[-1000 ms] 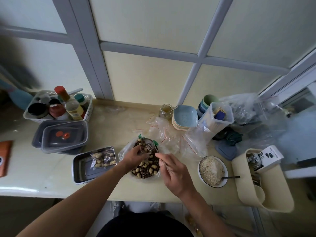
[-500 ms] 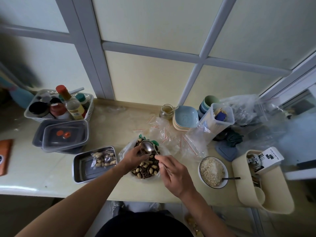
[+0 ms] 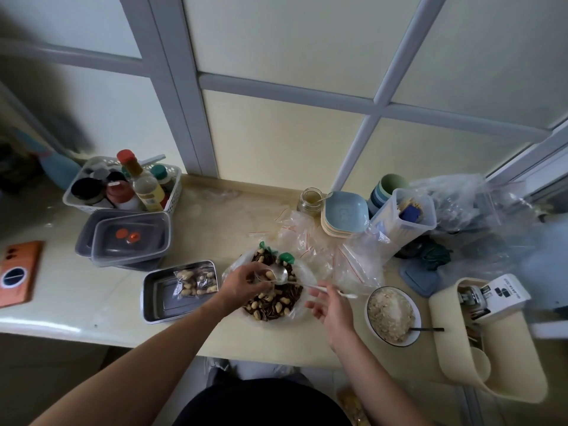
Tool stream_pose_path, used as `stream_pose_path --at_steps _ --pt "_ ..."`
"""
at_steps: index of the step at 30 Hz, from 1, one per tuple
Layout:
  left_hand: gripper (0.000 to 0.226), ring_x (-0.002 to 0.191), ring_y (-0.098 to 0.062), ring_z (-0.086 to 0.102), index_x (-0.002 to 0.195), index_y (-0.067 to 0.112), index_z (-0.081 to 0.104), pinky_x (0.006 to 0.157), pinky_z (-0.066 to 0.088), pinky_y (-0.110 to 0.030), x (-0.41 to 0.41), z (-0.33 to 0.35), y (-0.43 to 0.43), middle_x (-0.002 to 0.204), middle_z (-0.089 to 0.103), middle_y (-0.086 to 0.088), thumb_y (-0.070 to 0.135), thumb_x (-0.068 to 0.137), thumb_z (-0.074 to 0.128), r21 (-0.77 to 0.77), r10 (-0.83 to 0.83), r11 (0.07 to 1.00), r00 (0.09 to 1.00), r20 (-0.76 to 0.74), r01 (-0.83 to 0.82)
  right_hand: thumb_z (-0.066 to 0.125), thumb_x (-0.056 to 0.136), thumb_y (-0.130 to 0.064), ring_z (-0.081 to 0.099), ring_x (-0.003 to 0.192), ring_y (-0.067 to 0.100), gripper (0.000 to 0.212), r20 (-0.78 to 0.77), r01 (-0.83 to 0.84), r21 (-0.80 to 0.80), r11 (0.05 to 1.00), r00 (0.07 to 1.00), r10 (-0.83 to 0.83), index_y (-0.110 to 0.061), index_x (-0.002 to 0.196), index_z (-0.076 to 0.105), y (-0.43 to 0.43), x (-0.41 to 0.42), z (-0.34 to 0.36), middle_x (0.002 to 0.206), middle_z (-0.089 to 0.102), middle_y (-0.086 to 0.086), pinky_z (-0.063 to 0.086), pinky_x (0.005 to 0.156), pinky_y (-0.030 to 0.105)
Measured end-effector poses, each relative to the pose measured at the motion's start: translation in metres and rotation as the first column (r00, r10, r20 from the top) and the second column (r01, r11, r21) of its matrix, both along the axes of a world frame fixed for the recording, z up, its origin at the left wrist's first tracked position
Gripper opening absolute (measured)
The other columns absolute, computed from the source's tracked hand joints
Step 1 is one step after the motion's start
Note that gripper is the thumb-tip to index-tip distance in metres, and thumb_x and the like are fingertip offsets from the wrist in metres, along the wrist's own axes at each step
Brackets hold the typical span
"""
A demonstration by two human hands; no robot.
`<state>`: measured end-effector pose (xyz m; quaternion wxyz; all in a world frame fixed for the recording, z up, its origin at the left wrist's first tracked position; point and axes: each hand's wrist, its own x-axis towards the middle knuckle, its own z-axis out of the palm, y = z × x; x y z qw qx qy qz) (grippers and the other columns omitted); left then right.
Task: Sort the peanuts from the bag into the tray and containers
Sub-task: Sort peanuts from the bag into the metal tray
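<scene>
An open plastic bag (image 3: 299, 309) of peanuts mixed with dark seeds (image 3: 273, 302) lies at the counter's front middle. Over it my left hand (image 3: 242, 284) pinches a small clear bag (image 3: 266, 275) with a peanut at its mouth. A metal spoon (image 3: 281, 274) has its bowl right against that small bag. My right hand (image 3: 330, 305) holds the spoon's white handle with loosely spread fingers. To the left, a metal tray (image 3: 153, 302) holds small filled peanut bags (image 3: 193, 281).
Stacked lidded grey containers (image 3: 132, 238) and a basket of bottles (image 3: 123, 186) stand at back left, an orange phone (image 3: 18, 272) far left. Empty zip bags (image 3: 338, 256), blue dishes (image 3: 344, 213), a jar (image 3: 310, 198) and a grain bowl (image 3: 393, 312) crowd the right, beside a beige caddy (image 3: 491, 348).
The spoon came down from above the bag to the small bag in my left hand. My right hand slid back along the handle and its fingers spread.
</scene>
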<state>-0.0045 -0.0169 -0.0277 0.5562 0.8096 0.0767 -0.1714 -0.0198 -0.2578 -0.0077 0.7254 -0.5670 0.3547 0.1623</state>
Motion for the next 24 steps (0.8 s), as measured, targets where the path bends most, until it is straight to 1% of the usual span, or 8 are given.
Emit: stream_pose_path --at_steps 5,10,12,15,17,19,21,24 --pt "0.028 0.089 -0.01 0.07 0.101 0.03 0.074 0.086 0.059 -0.041 -0.006 -0.003 0.004 0.095 0.074 0.014 0.033 0.076 0.086 0.057 -0.019 0.998 0.999 0.037 0.017 0.056 0.105 -0.025 0.066 0.057 0.021 0.02 -0.239 0.085 0.186 0.979 0.97 -0.039 -0.006 0.101 0.062 0.006 -0.008 -0.038 0.074 0.075 0.013 0.044 0.048 0.025" --pt "0.022 0.083 -0.01 0.069 0.092 0.027 0.072 0.08 0.059 -0.036 -0.01 -0.002 0.003 0.09 0.074 0.008 0.028 0.077 0.088 0.092 -0.007 0.996 0.999 0.046 0.003 0.055 0.101 -0.023 0.043 0.039 0.014 0.032 -0.33 -0.148 -0.1 0.984 0.938 0.108 -0.013 0.07 0.058 0.013 -0.003 -0.045 0.052 0.056 0.004 0.025 0.039 0.019" --pt "0.021 0.083 -0.01 0.07 0.091 0.025 0.072 0.08 0.06 -0.038 -0.011 -0.003 0.004 0.088 0.075 0.008 0.027 0.077 0.088 0.103 0.001 0.995 0.999 0.054 -0.007 0.05 0.1 -0.023 0.041 0.039 0.014 0.038 -0.322 -0.361 -0.241 0.901 0.905 0.277 -0.014 0.064 0.057 0.016 -0.002 -0.036 0.051 0.054 0.001 0.027 0.041 0.022" --pt "0.022 0.082 -0.01 0.073 0.09 0.025 0.072 0.08 0.061 -0.038 -0.012 -0.003 0.002 0.086 0.076 0.009 0.027 0.076 0.088 0.108 -0.011 0.994 0.998 0.06 0.004 0.054 0.101 -0.023 0.057 0.056 0.012 0.026 -0.053 -0.461 -0.557 0.691 0.85 0.524 -0.016 0.078 0.065 0.025 0.002 -0.017 0.067 0.065 -0.005 0.047 0.057 0.034" --pt "0.02 0.08 -0.008 0.073 0.089 0.026 0.072 0.079 0.06 -0.034 -0.012 -0.001 -0.002 0.085 0.076 0.012 0.026 0.077 0.088 0.116 -0.04 0.993 0.997 0.061 0.033 0.06 0.099 -0.019 0.062 0.078 0.006 0.008 0.186 -0.4 -0.684 0.61 0.713 0.676 -0.022 0.1 0.068 0.031 0.005 0.0 0.089 0.067 -0.009 0.052 0.071 0.03" --pt "0.019 0.075 0.0 0.069 0.088 0.027 0.071 0.073 0.055 -0.022 -0.014 0.004 -0.004 0.082 0.073 0.02 0.026 0.077 0.087 0.135 -0.067 0.989 0.995 0.08 0.056 0.062 0.095 -0.014 0.06 0.094 0.002 0.023 0.295 -0.385 -0.782 0.49 0.464 0.835 -0.025 0.115 0.066 0.035 0.01 0.006 0.106 0.062 -0.009 0.05 0.079 0.017" --pt "0.018 0.073 -0.001 0.066 0.087 0.032 0.07 0.067 0.05 -0.019 -0.015 0.007 -0.006 0.079 0.071 0.022 0.032 0.077 0.084 0.155 -0.09 0.985 0.991 0.098 0.074 0.063 0.095 -0.016 0.057 0.091 0.003 0.025 0.241 -0.409 -0.843 0.349 0.292 0.925 -0.028 0.117 0.065 0.039 0.013 0.012 0.115 0.056 -0.009 0.049 0.079 0.017" --pt "0.016 0.076 -0.004 0.067 0.089 0.03 0.072 0.069 0.054 -0.025 -0.016 0.007 -0.005 0.082 0.072 0.015 0.038 0.078 0.081 0.156 -0.119 0.982 0.988 0.102 0.102 0.061 0.098 -0.025 0.06 0.087 0.012 0.01 0.081 -0.372 -0.916 0.15 0.196 0.977 -0.024 0.108 0.064 0.041 0.017 0.016 0.114 0.052 -0.01 0.045 0.071 0.025"
